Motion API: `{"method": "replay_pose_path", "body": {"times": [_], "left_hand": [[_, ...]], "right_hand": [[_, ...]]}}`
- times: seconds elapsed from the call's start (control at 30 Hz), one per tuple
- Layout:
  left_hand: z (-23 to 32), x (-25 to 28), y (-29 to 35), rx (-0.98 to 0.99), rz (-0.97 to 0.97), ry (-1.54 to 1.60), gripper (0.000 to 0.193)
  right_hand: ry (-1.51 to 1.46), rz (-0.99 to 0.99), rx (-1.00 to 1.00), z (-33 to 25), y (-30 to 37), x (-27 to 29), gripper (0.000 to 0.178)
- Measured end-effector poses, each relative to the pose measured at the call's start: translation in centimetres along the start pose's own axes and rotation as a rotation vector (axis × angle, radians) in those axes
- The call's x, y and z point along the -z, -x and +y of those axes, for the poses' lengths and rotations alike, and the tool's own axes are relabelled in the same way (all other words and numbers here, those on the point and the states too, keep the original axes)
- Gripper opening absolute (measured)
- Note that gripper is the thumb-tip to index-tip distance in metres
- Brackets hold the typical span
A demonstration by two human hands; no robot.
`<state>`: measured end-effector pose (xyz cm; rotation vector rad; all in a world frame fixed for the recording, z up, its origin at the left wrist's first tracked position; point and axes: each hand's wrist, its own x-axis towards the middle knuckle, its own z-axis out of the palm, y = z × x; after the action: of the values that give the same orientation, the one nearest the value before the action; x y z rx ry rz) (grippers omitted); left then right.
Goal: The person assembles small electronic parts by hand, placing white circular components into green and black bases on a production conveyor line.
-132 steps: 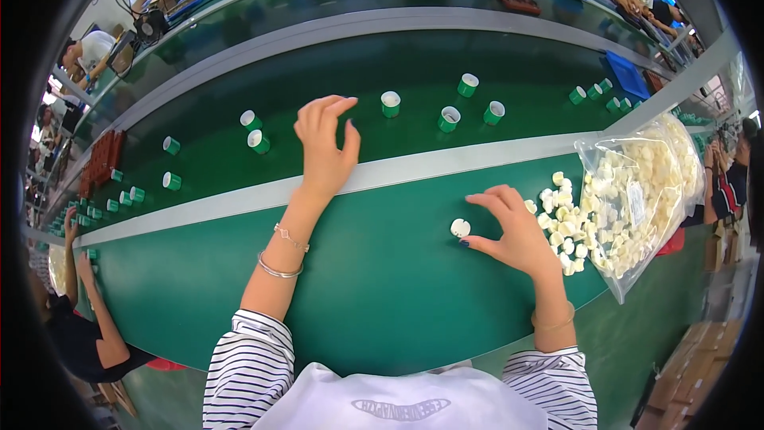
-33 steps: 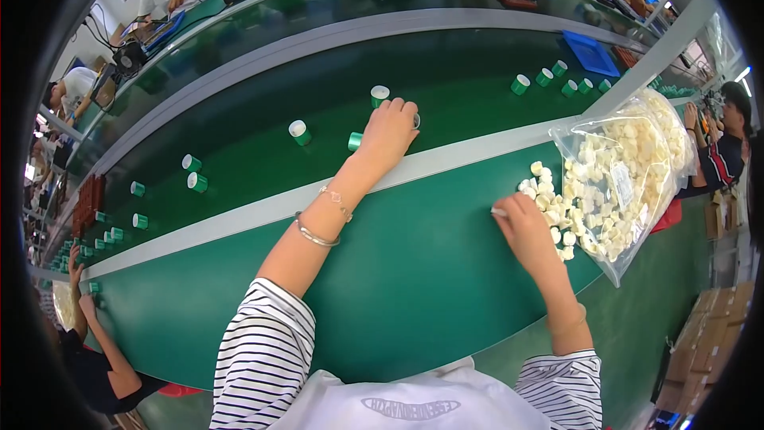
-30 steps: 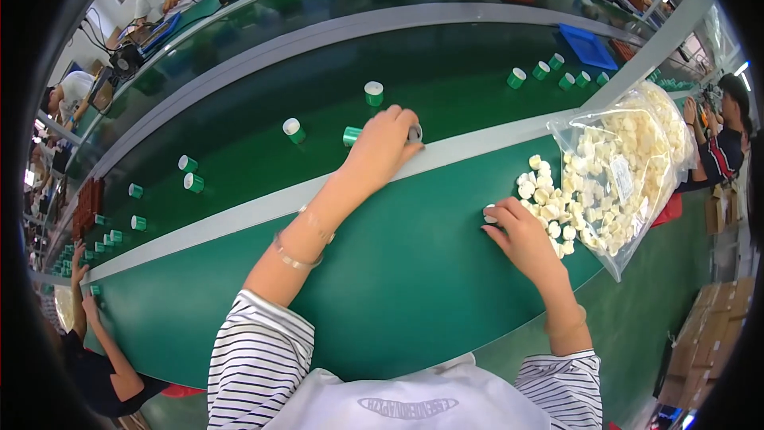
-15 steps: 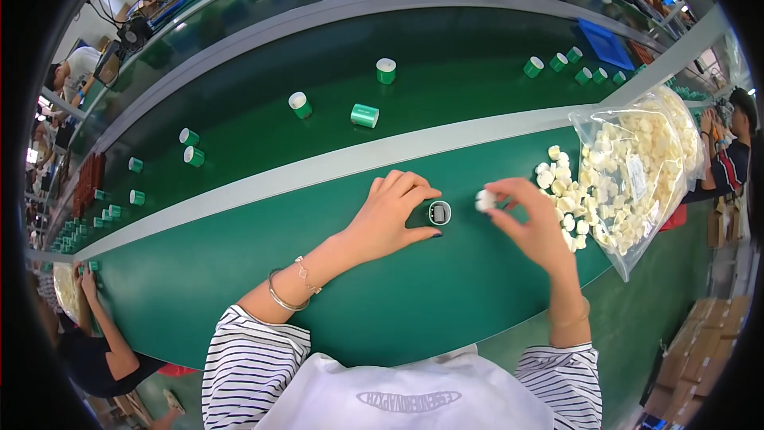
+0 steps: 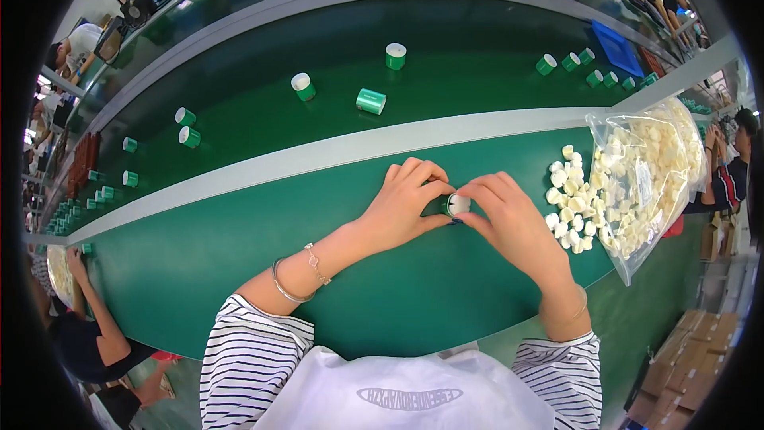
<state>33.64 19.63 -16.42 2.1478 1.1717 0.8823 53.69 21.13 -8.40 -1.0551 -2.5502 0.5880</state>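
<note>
My left hand (image 5: pixel 406 201) is closed around a small green cylinder (image 5: pixel 446 206) standing on the green worktop, thumb and fingers on its sides. A round white cap (image 5: pixel 459 204) sits at the cylinder's open top. My right hand (image 5: pixel 513 227) pinches this cap at its edges between thumb and fingers. The cap covers the opening, so the inside is hidden; whether it is fully seated I cannot tell. Right of my right hand lies a loose heap of white caps (image 5: pixel 571 199), spilling from a clear plastic bag (image 5: pixel 649 183) full of the same caps.
Past a pale rail (image 5: pixel 334 153), several green cylinders with white tops stand on a green belt (image 5: pixel 255 123); one cylinder (image 5: pixel 371 101) lies on its side. A blue tray (image 5: pixel 615 46) sits at the far right. Co-workers sit left and right; cardboard boxes (image 5: pixel 688 358) stand on the floor.
My right hand has moved left with the white cap and brought it onto the cylinder's open top. My left hand still holds the cylinder. The view has shifted slightly.
</note>
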Motion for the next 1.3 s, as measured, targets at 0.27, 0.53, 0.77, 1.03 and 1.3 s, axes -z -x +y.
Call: {"method": "replay_pose_path", "body": {"times": [0.27, 0.53, 0.77, 1.03, 1.3], "left_hand": [[-0.1, -0.4, -0.2, -0.003, 0.002, 0.006, 0.039], [-0.2, -0.5, -0.3, -0.027, 0.017, 0.010, 0.035], [-0.4, -1.0, -0.6, -0.038, 0.029, 0.001, 0.035], [-0.2, -1.4, -0.9, -0.021, 0.003, 0.002, 0.035], [-0.5, -1.5, -1.3, -0.047, 0.017, -0.047, 0.038]], "right_hand": [[0.041, -0.072, 0.027, 1.2, -0.1, -0.3, 0.032], [-0.007, -0.058, 0.248, 2.2, 1.3, 0.4, 0.040], [0.124, -0.197, 0.217, 2.3, 0.9, 0.3, 0.036], [0.070, -0.128, 0.239, 2.9, 1.2, 1.1, 0.032], [0.190, -0.174, 0.210, 2.6, -1.0, 0.2, 0.010]]}}
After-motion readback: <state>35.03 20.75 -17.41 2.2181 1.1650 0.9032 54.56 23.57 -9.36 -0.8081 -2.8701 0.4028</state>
